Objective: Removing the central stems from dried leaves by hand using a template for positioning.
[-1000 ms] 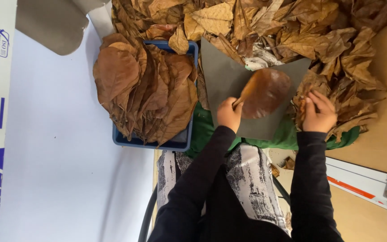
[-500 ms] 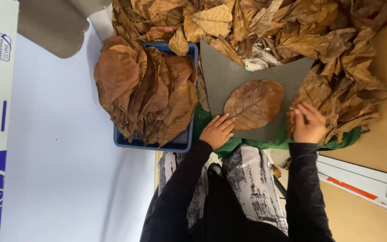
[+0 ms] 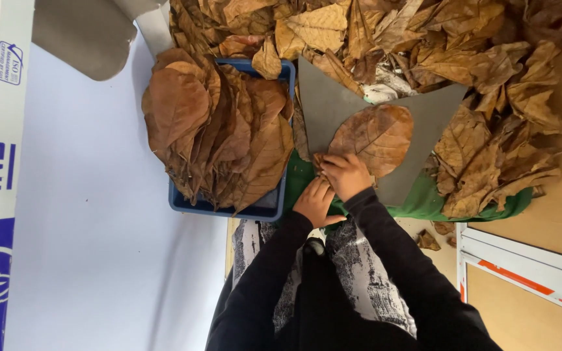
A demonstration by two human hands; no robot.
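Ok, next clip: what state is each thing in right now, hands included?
Flat leaf: lying spread out on the grey board.
Grey board: flat, partly buried under loose leaves.
Blue crate: heaped full with stacked brown leaves.
Leaf pile: loose, crumpled, unsorted.
Green cloth: spread under the board and pile.
Right hand: pressing the leaf's near end.
Left hand: resting beside it on the cloth, holding nothing.

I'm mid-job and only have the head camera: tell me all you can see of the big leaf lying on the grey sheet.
The big leaf is a broad, dry brown oval with a pale midrib and side veins, slightly mottled. It lies flat on the grey sheet, apart from the loose leaf pile. The right hand presses on its near end, its fingers covering that tip; the left hand sits just below, beside the right, not clearly touching the leaf.
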